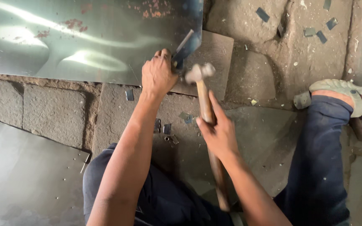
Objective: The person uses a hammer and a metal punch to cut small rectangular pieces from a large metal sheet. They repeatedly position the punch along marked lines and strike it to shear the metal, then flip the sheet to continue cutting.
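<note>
Two metal sheets show. The larger, a shiny metal sheet (84, 37) with a few rust spots, fills the upper left of the frame and lies on the stone floor (55, 111). The second, a dull grey sheet (21, 175), covers the lower left corner. One flat dark plate (212, 62) sits under the shiny sheet's right corner, just above the centre of the frame.

Two legs in dark blue trousers appear: one knee (101, 175) at the lower centre, the other leg (319, 159) at the right, ending in one grey sandal (344, 94) at the right edge.

Both arms reach up from the bottom of the frame. The left hand (158, 75), just above centre, is closed around one chisel (183, 46), whose blade slants up to the right and rests on the lower right corner of the shiny sheet. The right hand (218, 134), at the centre, is wrapped around the wooden handle of one hammer (206, 109); its metal head hangs just right of the left hand and just below the chisel, not plainly touching it. The two hands are apart, the hammer's head between them.

Small metal offcuts lie scattered: about six near the upper right (315, 31) and about six more by the forearms at the centre (166, 127).
</note>
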